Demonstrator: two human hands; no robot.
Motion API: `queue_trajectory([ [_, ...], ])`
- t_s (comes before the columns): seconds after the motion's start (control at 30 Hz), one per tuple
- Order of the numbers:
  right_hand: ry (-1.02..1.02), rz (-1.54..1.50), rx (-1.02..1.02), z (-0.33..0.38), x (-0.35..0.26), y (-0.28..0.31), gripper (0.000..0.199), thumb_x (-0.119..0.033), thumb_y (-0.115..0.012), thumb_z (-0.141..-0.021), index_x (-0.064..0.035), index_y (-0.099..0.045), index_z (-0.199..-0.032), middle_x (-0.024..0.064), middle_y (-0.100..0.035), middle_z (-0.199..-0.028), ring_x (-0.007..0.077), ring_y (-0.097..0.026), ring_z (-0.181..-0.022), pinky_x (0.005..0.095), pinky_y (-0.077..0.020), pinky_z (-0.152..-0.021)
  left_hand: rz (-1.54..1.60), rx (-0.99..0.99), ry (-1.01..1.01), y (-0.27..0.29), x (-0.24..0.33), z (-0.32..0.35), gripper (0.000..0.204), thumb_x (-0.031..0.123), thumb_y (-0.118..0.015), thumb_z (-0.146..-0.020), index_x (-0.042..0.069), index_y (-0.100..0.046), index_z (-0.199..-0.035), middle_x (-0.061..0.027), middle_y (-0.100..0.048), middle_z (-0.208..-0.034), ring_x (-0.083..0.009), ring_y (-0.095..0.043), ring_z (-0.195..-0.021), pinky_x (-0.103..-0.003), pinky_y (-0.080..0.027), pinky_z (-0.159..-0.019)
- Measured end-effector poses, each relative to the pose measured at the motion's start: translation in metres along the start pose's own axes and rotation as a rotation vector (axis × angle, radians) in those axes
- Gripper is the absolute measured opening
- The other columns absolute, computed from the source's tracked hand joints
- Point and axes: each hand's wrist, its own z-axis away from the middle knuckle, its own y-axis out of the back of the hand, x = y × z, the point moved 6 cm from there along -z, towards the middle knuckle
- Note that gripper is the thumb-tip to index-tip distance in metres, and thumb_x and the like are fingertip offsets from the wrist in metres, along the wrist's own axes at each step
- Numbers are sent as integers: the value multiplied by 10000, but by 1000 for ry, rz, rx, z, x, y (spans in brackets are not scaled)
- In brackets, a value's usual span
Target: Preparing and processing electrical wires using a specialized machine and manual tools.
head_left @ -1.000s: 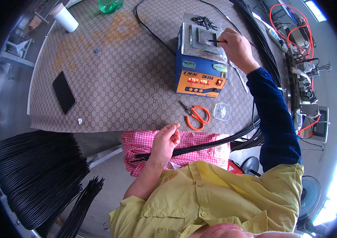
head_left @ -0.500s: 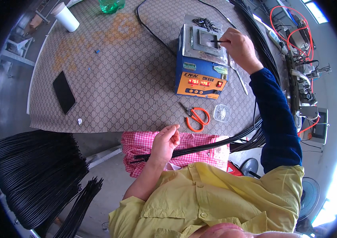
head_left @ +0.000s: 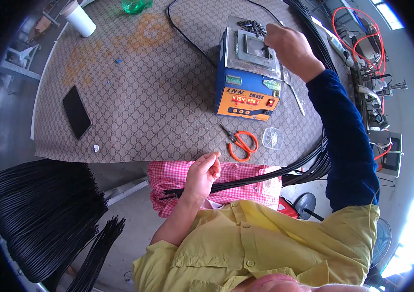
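Black cable ends (head_left: 246,179) lie across my lap (on pink checked cloth (head_left: 168,177)), my left hand (head_left: 202,174) loosely curled over them to keep them bunched. My right hand (head_left: 287,45) pinches one end down onto the blue machine's (head_left: 246,73) top plate, probably to treat its tip.

On the patterned table (head_left: 134,97), a black phone (head_left: 76,112) lies at nine o'clock. A white cup (head_left: 80,18) stands at eleven, a green bottle (head_left: 134,5) near twelve. Orange scissors (head_left: 241,144) lie at centre, a clear tub (head_left: 272,138) just beside them. Red wires (head_left: 358,44) loop at two.
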Motion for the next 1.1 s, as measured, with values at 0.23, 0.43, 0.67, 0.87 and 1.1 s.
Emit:
queue_trajectory([
  [0.23,34,69,-80,-6,-5,-5,54,-64,-586,-695,-83,-603,-743,47,-537,-846,192,-589,-784,287,-487,-660,1,-7,0,-1,1,0,176,123,-479,-853,-9,-549,-946,-25,-522,-703,-99,-467,-581,-221,-377,-528],
  [0.43,37,62,-66,-7,-7,-2,63,-54,-584,-684,-78,-600,-739,50,-535,-836,196,-589,-771,294,-487,-657,2,1,5,0,1,0,180,121,-479,-852,-13,-552,-946,-26,-522,-704,-101,-467,-584,-222,-377,-529],
  [0.67,22,-108,75,-2,-1,5,55,1,-523,-660,-52,-537,-661,61,-488,-747,245,-554,-724,345,-459,-624,8,0,3,-1,1,0,180,120,-481,-851,-15,-553,-945,-28,-524,-701,-103,-467,-584,-222,-379,-525],
  [0.87,4,-127,97,1,3,5,51,6,-522,-672,-43,-528,-659,62,-481,-741,241,-551,-712,339,-459,-621,14,-5,3,0,1,0,179,127,-488,-852,-11,-553,-945,-26,-525,-703,-95,-466,-590,-210,-385,-532],
  [1.1,14,-55,-19,-1,1,1,53,-30,-543,-698,-58,-577,-728,67,-525,-832,233,-576,-792,328,-483,-670,20,-13,11,1,0,-1,173,126,-493,-851,-8,-552,-944,-23,-526,-703,-92,-468,-596,-204,-390,-541],
])
